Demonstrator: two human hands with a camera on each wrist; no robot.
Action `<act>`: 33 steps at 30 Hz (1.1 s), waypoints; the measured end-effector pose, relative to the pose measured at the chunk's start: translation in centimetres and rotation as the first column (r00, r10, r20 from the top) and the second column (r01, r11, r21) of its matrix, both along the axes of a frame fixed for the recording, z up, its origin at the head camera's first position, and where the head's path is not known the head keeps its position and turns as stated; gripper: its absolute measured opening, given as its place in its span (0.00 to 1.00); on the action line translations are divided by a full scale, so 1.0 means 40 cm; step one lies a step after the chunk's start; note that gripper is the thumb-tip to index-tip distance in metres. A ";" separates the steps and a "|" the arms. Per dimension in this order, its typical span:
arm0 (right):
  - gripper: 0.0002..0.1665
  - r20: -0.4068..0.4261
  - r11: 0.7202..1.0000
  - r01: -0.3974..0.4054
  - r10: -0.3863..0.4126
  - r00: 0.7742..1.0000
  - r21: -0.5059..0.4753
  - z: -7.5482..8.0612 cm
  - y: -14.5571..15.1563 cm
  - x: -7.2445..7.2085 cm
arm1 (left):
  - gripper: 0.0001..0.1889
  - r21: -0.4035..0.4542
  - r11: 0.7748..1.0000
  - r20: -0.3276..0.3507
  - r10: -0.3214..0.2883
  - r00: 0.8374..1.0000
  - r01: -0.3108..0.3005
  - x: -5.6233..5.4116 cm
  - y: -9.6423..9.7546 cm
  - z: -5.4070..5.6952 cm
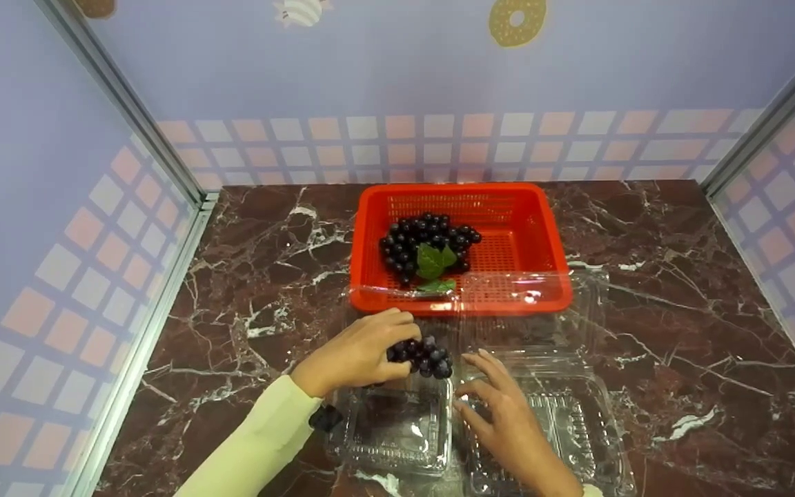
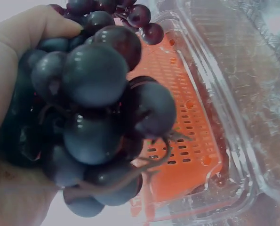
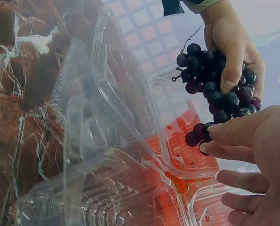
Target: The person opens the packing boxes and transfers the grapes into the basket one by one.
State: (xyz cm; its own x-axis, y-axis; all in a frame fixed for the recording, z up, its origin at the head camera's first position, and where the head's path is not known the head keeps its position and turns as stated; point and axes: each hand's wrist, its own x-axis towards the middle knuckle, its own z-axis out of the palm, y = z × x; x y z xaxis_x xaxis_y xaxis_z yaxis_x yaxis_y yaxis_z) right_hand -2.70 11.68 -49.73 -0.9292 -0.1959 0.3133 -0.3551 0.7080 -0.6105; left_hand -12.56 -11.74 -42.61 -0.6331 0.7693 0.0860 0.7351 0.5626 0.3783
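A bunch of dark grapes [image 1: 430,359] hangs from my left hand [image 1: 363,348], whose fingers and thumb grip it above a clear plastic clamshell box [image 1: 397,464]. In the left wrist view, the grapes [image 2: 95,75] fill the palm and a bare brown stem sticks out. My right hand [image 1: 511,421] is over a second clear clamshell box [image 1: 587,414], fingers spread and holding nothing. The right wrist view shows its fingertips overlapping the lowest grapes of the bunch [image 3: 220,94]. Both boxes have their lids raised toward the basket.
A red plastic basket [image 1: 556,241] stands behind the boxes, with more dark grapes [image 1: 425,238] and green leaves [image 1: 432,261] inside. The clear lids overlap its front rim. Patterned panels [image 1: 397,83] enclose the marbled table [image 1: 259,276] at the back and sides.
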 end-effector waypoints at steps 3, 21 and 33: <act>0.08 0.013 1.000 0.009 -0.009 1.000 -0.009 0.002 0.004 0.000 | 0.11 0.015 1.000 -0.007 -0.011 1.000 0.011 -0.003 0.001 0.007; 0.13 -0.112 1.000 0.010 -0.013 0.994 -0.028 -0.003 0.018 -0.008 | 0.10 0.080 0.996 -0.064 -0.028 0.998 0.033 -0.024 0.002 0.056; 0.13 -0.087 0.999 0.040 -0.042 0.995 -0.025 0.019 0.035 -0.008 | 0.15 0.041 0.999 -0.026 0.028 0.999 -0.027 -0.041 0.008 0.070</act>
